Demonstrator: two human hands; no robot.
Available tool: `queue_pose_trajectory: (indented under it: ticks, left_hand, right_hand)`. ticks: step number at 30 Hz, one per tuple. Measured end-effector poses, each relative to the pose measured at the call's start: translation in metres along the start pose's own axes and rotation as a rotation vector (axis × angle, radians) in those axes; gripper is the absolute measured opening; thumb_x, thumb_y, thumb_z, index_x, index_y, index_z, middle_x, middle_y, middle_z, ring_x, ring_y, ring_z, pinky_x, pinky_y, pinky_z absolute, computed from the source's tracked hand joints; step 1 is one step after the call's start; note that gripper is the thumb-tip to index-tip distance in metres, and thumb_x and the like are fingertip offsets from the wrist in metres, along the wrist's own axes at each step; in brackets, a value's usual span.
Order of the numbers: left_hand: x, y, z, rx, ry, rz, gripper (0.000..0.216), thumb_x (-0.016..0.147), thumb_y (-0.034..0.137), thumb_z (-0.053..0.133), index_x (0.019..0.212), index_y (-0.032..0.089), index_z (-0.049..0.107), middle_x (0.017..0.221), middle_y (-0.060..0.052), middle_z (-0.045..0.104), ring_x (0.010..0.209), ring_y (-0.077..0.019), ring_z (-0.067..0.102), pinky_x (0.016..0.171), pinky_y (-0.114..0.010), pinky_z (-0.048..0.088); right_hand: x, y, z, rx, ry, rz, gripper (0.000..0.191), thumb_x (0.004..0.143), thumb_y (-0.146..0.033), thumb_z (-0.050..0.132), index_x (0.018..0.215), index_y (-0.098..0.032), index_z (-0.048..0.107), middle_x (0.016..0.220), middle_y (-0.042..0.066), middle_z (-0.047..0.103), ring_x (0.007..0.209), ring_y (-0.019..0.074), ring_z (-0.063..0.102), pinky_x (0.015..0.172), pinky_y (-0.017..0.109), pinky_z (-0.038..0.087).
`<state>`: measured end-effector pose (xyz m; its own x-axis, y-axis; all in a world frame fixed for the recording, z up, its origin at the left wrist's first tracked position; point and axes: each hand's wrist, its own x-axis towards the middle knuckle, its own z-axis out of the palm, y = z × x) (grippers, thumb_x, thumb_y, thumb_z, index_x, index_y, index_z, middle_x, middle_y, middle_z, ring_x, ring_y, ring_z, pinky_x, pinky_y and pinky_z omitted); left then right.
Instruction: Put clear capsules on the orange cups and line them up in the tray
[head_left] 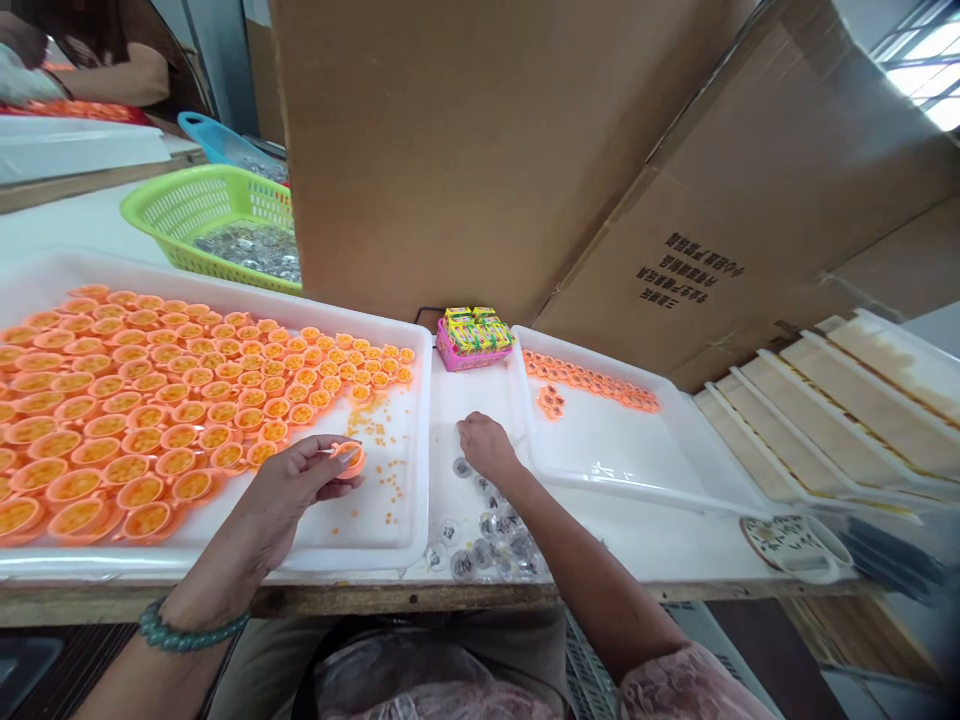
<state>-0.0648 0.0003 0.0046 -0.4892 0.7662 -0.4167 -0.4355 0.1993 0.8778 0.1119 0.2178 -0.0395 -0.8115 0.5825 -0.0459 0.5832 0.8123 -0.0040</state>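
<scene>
Over the right end of a white tray [418, 470], my left hand [304, 475] pinches a small orange plastic cup [352, 462] between thumb and fingers. Rows of similar orange cups [180, 437], with yellow-orange bits inside, fill the rest of that tray. Loose bits [386, 475] lie on its bare floor. My right hand [486, 445] is closed above the white table between two trays; whatever its fingers hold is hidden. Just below it lies a pile of clear round plastic lids [487, 550], some with dark marks.
A second white tray [637, 480] holds orange pieces along its back. Between the trays stands a pink basket [454, 357] of yellow-green packets. Cardboard [480, 160] walls the back. A green basket [217, 195] is at left, stacked trays [817, 410] at right. Another person's arm [127, 80] shows top left.
</scene>
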Motion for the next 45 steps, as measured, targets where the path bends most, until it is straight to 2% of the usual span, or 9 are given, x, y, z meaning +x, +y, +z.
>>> queue_pose_trajectory:
  ticks: [11,15,22,26,29,32,38,42,45]
  left_hand:
    - [0.000,0.001,0.000,0.008,0.011,0.001,0.043,0.059,0.043,0.077,0.090,0.016,0.065,0.082,-0.003,0.065,0.074,-0.0165,0.063,0.070,-0.026,0.050]
    - [0.000,0.001,0.000,0.009,0.017,0.005,0.044,0.058,0.044,0.078,0.090,0.016,0.065,0.081,-0.003,0.065,0.073,-0.0167,0.063,0.070,-0.026,0.050]
    - [-0.001,0.000,0.000,0.027,0.012,0.024,0.040,0.060,0.043,0.077,0.087,0.016,0.066,0.083,-0.003,0.066,0.074,-0.0160,0.061,0.070,-0.026,0.051]
    - [-0.001,0.001,0.001,0.013,0.026,0.021,0.038,0.059,0.042,0.078,0.085,0.016,0.066,0.083,-0.003,0.065,0.074,-0.0161,0.061,0.070,-0.026,0.051]
    - [0.000,0.001,0.001,0.010,0.034,0.022,0.038,0.059,0.041,0.078,0.086,0.016,0.066,0.083,-0.003,0.065,0.074,-0.0166,0.062,0.069,-0.027,0.052]
    - [0.000,0.000,0.001,0.019,0.032,0.021,0.038,0.060,0.041,0.078,0.087,0.016,0.066,0.084,-0.003,0.065,0.074,-0.0164,0.062,0.068,-0.026,0.051]
    - [-0.001,0.000,0.000,0.023,0.023,0.024,0.038,0.063,0.041,0.076,0.089,0.016,0.065,0.084,-0.002,0.063,0.075,-0.0156,0.062,0.071,-0.026,0.050]
    - [-0.002,0.000,0.001,0.034,0.008,0.027,0.039,0.063,0.040,0.076,0.091,0.015,0.064,0.083,-0.002,0.063,0.074,-0.0156,0.062,0.071,-0.026,0.050]
    - [-0.004,0.002,0.003,0.052,-0.007,0.040,0.037,0.065,0.041,0.074,0.090,0.016,0.064,0.081,-0.003,0.064,0.074,-0.0157,0.062,0.071,-0.026,0.050]
  right_hand:
    - [-0.016,0.012,-0.021,-0.027,-0.014,0.023,0.035,0.082,-0.013,0.042,0.113,-0.014,0.058,0.115,0.010,0.060,0.106,0.0201,0.051,0.089,0.028,0.039]
    - [-0.021,0.014,-0.016,-0.038,-0.068,0.048,0.030,0.081,-0.020,0.048,0.108,-0.015,0.060,0.110,0.011,0.062,0.102,0.0222,0.054,0.087,0.029,0.040]
    - [-0.019,0.013,-0.016,-0.039,-0.110,0.105,0.027,0.079,-0.004,0.043,0.094,-0.013,0.064,0.098,0.013,0.064,0.084,0.0200,0.061,0.075,0.028,0.045]
    - [-0.035,0.002,-0.026,0.053,-0.057,-0.025,0.028,0.087,-0.020,0.048,0.112,-0.018,0.059,0.113,0.009,0.062,0.104,0.0183,0.057,0.088,0.027,0.042]
    - [-0.050,-0.006,-0.023,0.139,-0.069,-0.194,0.024,0.085,-0.020,0.053,0.106,-0.020,0.063,0.110,0.007,0.064,0.104,0.0183,0.057,0.089,0.028,0.042]
    - [-0.056,-0.008,-0.012,0.210,-0.040,-0.166,0.022,0.087,-0.016,0.049,0.099,-0.021,0.067,0.106,0.007,0.066,0.100,0.0172,0.059,0.087,0.028,0.044]
    - [-0.050,-0.001,-0.008,0.597,0.169,0.049,0.015,0.081,-0.020,0.058,0.089,-0.018,0.071,0.096,0.008,0.068,0.093,0.0191,0.060,0.086,0.032,0.045]
    - [-0.048,-0.013,-0.028,1.210,0.177,0.249,0.019,0.076,-0.029,0.062,0.091,-0.019,0.068,0.083,0.004,0.066,0.077,0.0165,0.062,0.075,0.032,0.048]
    - [-0.044,-0.033,-0.045,1.628,0.135,0.260,0.035,0.069,-0.031,0.070,0.101,-0.021,0.065,0.075,0.000,0.063,0.075,0.0157,0.062,0.074,0.032,0.048]
